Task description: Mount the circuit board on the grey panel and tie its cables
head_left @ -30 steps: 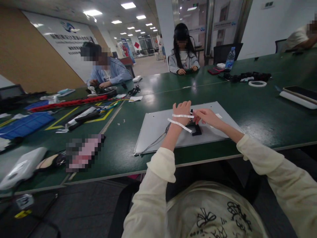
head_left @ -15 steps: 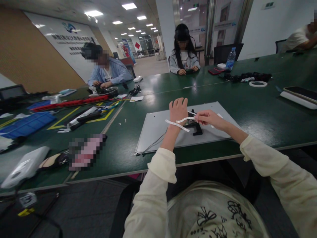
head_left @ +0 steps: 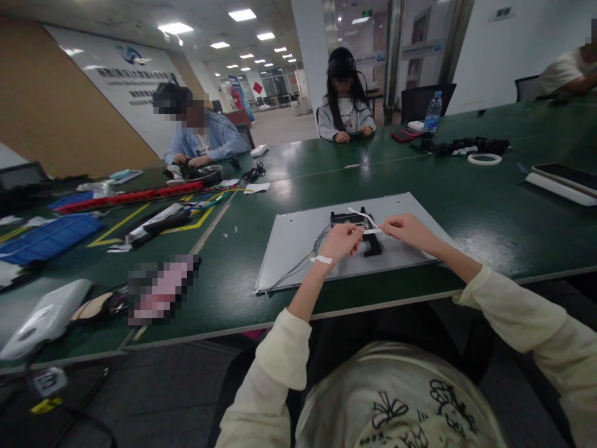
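Observation:
A short strip of white tape (head_left: 372,231) spans the small gap between my hands. My left hand (head_left: 342,241) is closed, its fingertips pinching the left end. At the other end, my right hand (head_left: 405,230) pinches the tape between thumb and finger. A longer curved part of white tape (head_left: 362,215) rises from the right fingertips toward the upper left. Another piece (head_left: 321,259) lies across my left wrist. Below my hands a black frame (head_left: 374,244) rests on a light grey board (head_left: 298,233), partly hidden by my left hand. Thin grey wires (head_left: 296,266) run from it to the board's left corner.
A white ring-shaped roll (head_left: 484,160) lies at the back right, near black items and a water bottle (head_left: 433,113). Blue trays (head_left: 51,233) and a red strip (head_left: 130,197) are on the left. A phone (head_left: 566,177) sits far right. Two people work across the table.
My left hand has turned from raised with spread fingers to a pinch on the tape, coming down and toward my right hand. The piece on my left wrist now lies flatter against it.

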### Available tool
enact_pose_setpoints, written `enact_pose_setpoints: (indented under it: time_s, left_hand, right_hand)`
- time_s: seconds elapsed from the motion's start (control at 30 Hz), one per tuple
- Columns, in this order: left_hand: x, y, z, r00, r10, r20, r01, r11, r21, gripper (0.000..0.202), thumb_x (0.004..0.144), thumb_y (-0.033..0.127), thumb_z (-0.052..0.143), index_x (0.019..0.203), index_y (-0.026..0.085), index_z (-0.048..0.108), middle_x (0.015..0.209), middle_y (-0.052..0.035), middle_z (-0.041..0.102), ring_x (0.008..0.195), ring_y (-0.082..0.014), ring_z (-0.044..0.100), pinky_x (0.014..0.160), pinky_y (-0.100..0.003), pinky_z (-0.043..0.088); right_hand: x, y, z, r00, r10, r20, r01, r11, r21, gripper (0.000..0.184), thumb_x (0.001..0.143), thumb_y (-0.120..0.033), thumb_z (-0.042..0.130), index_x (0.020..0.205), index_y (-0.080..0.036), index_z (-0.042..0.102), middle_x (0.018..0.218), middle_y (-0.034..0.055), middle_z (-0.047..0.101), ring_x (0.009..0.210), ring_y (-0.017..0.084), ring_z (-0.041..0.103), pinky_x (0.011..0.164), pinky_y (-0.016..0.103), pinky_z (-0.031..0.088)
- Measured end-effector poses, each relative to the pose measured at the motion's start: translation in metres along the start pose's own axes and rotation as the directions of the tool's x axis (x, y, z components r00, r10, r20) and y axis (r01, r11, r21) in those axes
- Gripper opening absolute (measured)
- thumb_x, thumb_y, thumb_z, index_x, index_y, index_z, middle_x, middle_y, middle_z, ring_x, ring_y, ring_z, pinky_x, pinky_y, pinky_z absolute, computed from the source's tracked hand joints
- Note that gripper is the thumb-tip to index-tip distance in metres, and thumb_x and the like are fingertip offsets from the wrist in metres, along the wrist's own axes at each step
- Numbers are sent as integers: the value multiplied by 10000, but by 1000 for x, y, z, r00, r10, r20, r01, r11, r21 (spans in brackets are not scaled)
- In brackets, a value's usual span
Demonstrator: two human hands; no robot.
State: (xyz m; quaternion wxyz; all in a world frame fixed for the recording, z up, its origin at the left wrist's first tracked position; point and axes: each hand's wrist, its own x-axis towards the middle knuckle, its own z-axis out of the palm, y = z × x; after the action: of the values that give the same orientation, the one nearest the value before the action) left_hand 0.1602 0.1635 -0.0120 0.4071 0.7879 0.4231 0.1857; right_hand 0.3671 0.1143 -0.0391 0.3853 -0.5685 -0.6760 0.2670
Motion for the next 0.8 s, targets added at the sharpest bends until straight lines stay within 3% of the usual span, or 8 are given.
enact_pose_setpoints:
  time_s: [0.13,0.27,0.43,0.57,0.8]
  left_hand:
    - [-2,-1,7,995,73,-74,-45,942,332,398,922,355,436,586,193,574,539,-18,609,544,-152,617,617,-266,481]
    - [-6,0,14,982,142,-121,-49,823,566,360,923,325,429,682,194,663,759,-74,712,772,-210,672,737,-308,495]
    - [-9,2,22,986,117,-115,-10,745,667,345,932,344,415,818,196,705,857,-89,728,813,-221,677,738,-312,505]
    - [-11,6,26,991,88,-99,14,676,737,380,945,373,389,897,176,710,885,-102,723,850,-233,682,737,-317,514]
    - [-11,6,13,996,49,-72,27,611,791,381,927,398,428,866,156,717,889,-111,716,871,-235,680,734,-305,513]
  right_hand:
    - [-3,7,5,996,-69,-49,54,965,-258,397,874,-445,505,580,-178,501,543,-18,482,547,110,406,568,254,253]
    - [-6,6,7,995,-77,-63,48,927,-373,347,861,-392,524,586,-180,517,572,0,544,562,123,454,582,257,265]
    - [-5,9,10,995,-54,-82,7,872,-490,350,859,-421,538,607,-178,559,616,21,598,596,137,507,577,259,259]
    - [-5,9,17,997,15,-72,-58,766,-641,366,873,-446,512,651,-179,626,666,48,637,665,167,554,576,262,248]
    - [-9,-9,17,992,119,-34,-100,611,-785,410,897,-487,450,720,-186,665,760,78,672,748,199,593,582,262,252]
